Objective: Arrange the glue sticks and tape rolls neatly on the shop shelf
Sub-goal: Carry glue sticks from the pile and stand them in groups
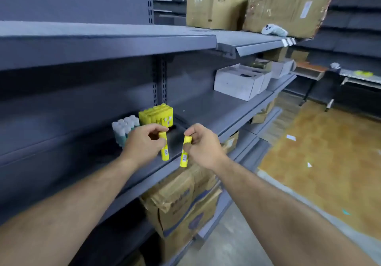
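yellow glue sticks, one in each of a person's bare hands, are held over the near edge of a grey metal shelf (206, 109) in a shop aisle. the left grip (144, 142) pinches the capped top of the left glue stick (164, 150) between thumb and curled fingers. the stick's body points down in front of the shelf surface. the right grip (203, 146) grasps the right glue stick (185, 154) near its cap in the same way, and its lower end hangs past the shelf's front lip. the two sticks are near each other but apart.

beyond the left grip, toward the shelf's back panel, a block of yellow glue sticks (156, 114) stands upright. just to its left stands a cluster of white-capped tubes (124, 128) with pale teal bodies. white boxes (237, 84) sit farther right on the same shelf. large cardboard boxes (216, 4) rest on the shelf above at the far right, and brown cartons (181, 204) are stacked on the lower shelf beneath the hands. wood-pattern floor (319, 162) spreads to the right, with a few paper scraps on it.
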Demonstrator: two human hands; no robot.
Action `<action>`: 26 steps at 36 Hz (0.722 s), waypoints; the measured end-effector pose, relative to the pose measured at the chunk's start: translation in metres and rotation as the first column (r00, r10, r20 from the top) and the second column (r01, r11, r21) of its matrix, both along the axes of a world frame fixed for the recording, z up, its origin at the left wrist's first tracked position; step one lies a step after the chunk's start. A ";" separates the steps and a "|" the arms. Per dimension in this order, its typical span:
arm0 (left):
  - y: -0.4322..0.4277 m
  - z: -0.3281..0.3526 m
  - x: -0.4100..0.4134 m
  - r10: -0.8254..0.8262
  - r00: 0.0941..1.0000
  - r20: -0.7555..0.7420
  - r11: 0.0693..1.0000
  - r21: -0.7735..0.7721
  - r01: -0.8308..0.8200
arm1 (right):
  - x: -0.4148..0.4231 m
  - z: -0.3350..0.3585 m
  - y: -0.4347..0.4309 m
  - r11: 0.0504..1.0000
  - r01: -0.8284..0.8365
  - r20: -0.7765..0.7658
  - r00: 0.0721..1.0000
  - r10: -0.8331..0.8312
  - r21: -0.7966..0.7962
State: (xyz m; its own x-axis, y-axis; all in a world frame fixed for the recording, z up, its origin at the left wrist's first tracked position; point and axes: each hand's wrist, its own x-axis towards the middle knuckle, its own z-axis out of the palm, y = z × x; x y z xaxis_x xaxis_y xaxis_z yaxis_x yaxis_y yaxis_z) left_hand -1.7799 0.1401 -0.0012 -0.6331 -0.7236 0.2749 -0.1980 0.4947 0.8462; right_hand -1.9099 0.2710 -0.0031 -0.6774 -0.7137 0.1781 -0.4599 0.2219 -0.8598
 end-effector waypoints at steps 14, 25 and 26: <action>-0.095 -0.024 -0.063 0.268 0.952 0.151 0.941 -0.254 -0.224 | -0.102 -0.011 -0.130 0.985 -0.170 0.070 0.983 0.167 0.036; -0.081 -0.035 -0.086 0.496 0.858 0.133 0.823 -0.388 -0.415 | -0.160 -0.011 -0.169 0.906 -0.423 0.037 0.906 0.422 0.028; -0.081 -0.035 -0.086 0.519 0.845 0.133 0.812 -0.385 -0.438 | -0.162 -0.010 -0.171 0.899 -0.438 0.035 0.899 0.438 0.019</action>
